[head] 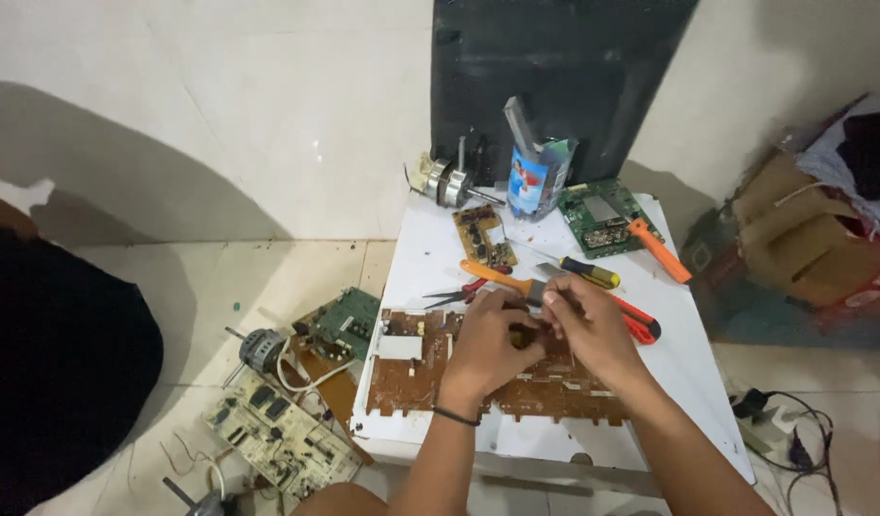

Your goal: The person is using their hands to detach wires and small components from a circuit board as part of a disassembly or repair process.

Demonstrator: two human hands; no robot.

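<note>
Brown board point(430, 377) lies flat on white worktop point(693, 382), near its front edge; both hands meet over board's upper middle; left hand point(490, 336) curled, fingers pinched on some small dark part at the board, can't tell what exactly; right hand point(585, 325) closed too, fingertips bunched against left's, seems to grip a thin tool, too small to be sure; black band on left wrist. Behind hands: red pliers point(464, 290), orange-handled tool point(494, 276), yellow-black screwdriver point(589, 272), orange knife point(660, 250); further back small tan PCB point(485, 236), green PCB point(598, 218), motor point(445, 182), cut blue carton point(536, 177) w/ tools in it. On floor left of worktop: more PCBs point(278, 435), another motor point(260, 349). Cardboard box point(794, 239) at right.
</note>
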